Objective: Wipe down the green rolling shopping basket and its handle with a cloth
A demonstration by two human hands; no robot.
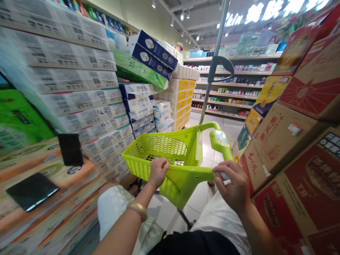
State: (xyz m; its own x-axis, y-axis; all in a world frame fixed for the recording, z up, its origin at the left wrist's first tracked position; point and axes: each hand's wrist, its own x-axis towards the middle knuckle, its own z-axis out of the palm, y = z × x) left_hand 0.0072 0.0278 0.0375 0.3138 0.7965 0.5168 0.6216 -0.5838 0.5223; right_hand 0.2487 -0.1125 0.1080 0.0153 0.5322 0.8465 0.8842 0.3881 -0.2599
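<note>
A lime-green plastic shopping trolley [170, 148] with an empty basket stands in front of me in a shop aisle. My left hand [157, 171] is closed over the near rim of the basket, with a bangle on the wrist. My right hand [231, 182] grips the green handle bar [198, 171] at its right end, fingers curled round it. A small screen unit [220, 137] sits on the trolley's right upright.
Stacked packs of tissue and paper rolls [87, 106] wall the left side; a dark phone [32, 190] and a black block [70, 149] lie on them. Red and brown cartons [297, 141] crowd the right. A metal pole [216, 60] rises ahead; shelves [228, 88] stand beyond.
</note>
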